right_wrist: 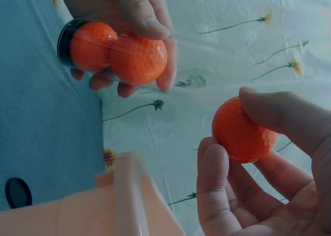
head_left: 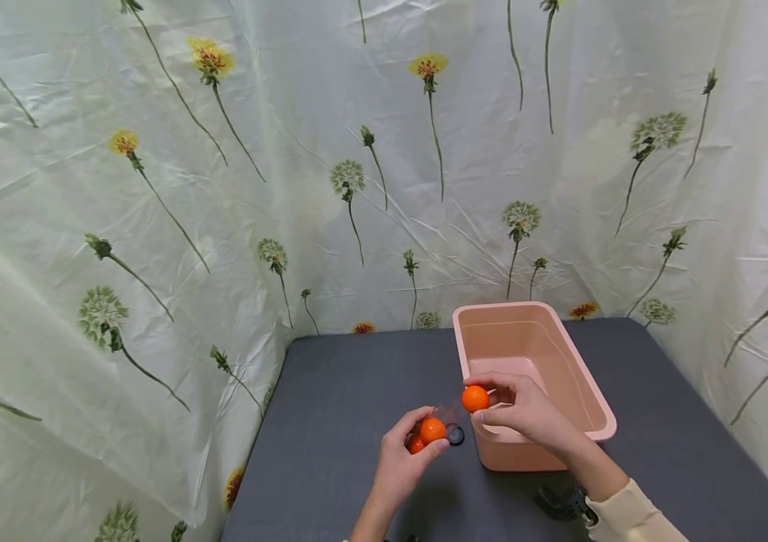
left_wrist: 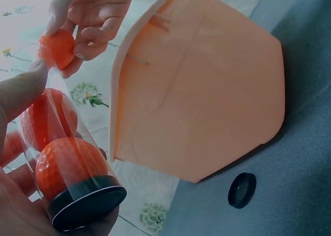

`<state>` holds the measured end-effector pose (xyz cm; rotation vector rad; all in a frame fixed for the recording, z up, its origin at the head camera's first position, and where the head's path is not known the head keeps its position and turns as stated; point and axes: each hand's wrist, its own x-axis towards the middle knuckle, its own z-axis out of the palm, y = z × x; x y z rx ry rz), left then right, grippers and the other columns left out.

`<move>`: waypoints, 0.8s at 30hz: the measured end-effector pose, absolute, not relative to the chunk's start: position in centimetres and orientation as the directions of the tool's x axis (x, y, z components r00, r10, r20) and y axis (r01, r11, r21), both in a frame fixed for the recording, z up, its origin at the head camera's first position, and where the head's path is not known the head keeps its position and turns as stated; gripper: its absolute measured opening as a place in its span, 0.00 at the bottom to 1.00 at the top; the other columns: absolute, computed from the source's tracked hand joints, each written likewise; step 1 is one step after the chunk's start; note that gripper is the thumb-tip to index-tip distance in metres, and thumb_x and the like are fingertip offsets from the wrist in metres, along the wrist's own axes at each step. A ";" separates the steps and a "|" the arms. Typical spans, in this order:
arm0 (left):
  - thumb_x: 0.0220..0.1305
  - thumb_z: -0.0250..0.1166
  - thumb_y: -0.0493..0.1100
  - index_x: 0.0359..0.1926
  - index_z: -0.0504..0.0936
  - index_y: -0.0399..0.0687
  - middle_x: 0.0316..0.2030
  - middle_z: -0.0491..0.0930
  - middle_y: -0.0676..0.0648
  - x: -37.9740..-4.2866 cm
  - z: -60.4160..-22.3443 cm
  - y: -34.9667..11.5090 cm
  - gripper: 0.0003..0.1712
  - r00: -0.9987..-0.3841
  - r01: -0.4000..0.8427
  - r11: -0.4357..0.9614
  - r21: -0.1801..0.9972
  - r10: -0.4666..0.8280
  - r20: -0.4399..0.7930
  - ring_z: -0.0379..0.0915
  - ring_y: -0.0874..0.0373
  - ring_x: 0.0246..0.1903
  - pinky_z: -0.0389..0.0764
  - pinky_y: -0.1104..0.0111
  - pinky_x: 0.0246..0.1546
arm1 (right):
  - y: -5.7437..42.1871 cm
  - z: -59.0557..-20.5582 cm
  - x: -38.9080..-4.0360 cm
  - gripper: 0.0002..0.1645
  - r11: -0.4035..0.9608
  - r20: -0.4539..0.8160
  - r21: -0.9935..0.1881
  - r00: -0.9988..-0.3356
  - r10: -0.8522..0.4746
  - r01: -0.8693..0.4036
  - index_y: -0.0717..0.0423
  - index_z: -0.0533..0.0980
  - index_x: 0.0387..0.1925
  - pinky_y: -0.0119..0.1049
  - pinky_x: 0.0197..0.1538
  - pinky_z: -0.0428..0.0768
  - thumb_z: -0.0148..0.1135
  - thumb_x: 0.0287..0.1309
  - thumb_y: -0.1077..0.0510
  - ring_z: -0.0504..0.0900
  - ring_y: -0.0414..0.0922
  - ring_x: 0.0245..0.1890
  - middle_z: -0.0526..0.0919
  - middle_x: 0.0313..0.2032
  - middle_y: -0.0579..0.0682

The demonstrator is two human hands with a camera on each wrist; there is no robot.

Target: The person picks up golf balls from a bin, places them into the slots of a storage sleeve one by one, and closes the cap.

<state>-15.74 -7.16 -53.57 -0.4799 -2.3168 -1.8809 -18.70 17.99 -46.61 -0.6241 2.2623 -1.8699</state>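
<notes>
My left hand [head_left: 400, 459] grips a clear plastic tube [right_wrist: 178, 47] with a black cap on its base. Two orange golf balls [left_wrist: 70, 163] sit inside the tube, one against the other at the capped end. The tube's far end points toward my right hand [head_left: 522, 406]. Between thumb and fingertips, the right hand pinches a third orange golf ball [right_wrist: 243, 130], just outside the tube's mouth and near the bin's left rim. A loose black cap [left_wrist: 242, 190] lies on the table beside the bin.
A pink plastic bin [head_left: 540, 458] stands on the right side of the dark grey table [head_left: 330, 452]. Behind the table hangs a white curtain [head_left: 309, 150] printed with dandelions. A black strap-like object [head_left: 560, 503] is by the right wrist.
</notes>
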 end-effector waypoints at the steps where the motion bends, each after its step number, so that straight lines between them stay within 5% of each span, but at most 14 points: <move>1: 0.57 0.77 0.48 0.59 0.81 0.56 0.50 0.82 0.52 -15.7 -53.6 -7.2 0.28 -0.943 0.315 0.183 0.931 0.167 0.286 0.79 0.57 0.43 0.82 0.66 0.45 | 17.9 -46.6 -18.6 0.27 0.140 0.151 -0.965 -0.904 -0.400 -0.223 0.50 0.80 0.58 0.41 0.48 0.83 0.74 0.57 0.60 0.82 0.57 0.45 0.81 0.52 0.55; 11: 0.57 0.76 0.51 0.59 0.81 0.58 0.49 0.82 0.53 -15.6 -53.5 -7.4 0.28 -0.948 0.306 0.232 0.924 0.169 0.271 0.79 0.57 0.44 0.82 0.68 0.46 | 17.1 -46.6 -18.4 0.26 0.170 0.139 -0.959 -0.901 -0.411 -0.226 0.45 0.80 0.58 0.40 0.48 0.83 0.75 0.58 0.55 0.81 0.57 0.46 0.82 0.52 0.52; 18: 0.57 0.77 0.47 0.58 0.82 0.51 0.48 0.82 0.50 -15.6 -53.4 -7.2 0.28 -0.948 0.307 0.233 0.923 0.160 0.275 0.79 0.57 0.44 0.81 0.68 0.46 | 16.8 -46.8 -18.4 0.27 0.140 0.115 -0.971 -0.895 -0.432 -0.192 0.47 0.79 0.59 0.42 0.46 0.84 0.74 0.58 0.57 0.81 0.57 0.46 0.82 0.52 0.54; 24: 0.57 0.77 0.50 0.58 0.82 0.57 0.48 0.82 0.54 -15.7 -53.8 -7.4 0.27 -0.937 0.339 0.229 0.913 0.165 0.307 0.79 0.58 0.44 0.81 0.66 0.46 | 16.8 -46.9 -18.3 0.26 0.090 0.115 -0.981 -0.883 -0.455 -0.174 0.51 0.78 0.60 0.43 0.43 0.85 0.71 0.60 0.62 0.82 0.59 0.45 0.81 0.54 0.60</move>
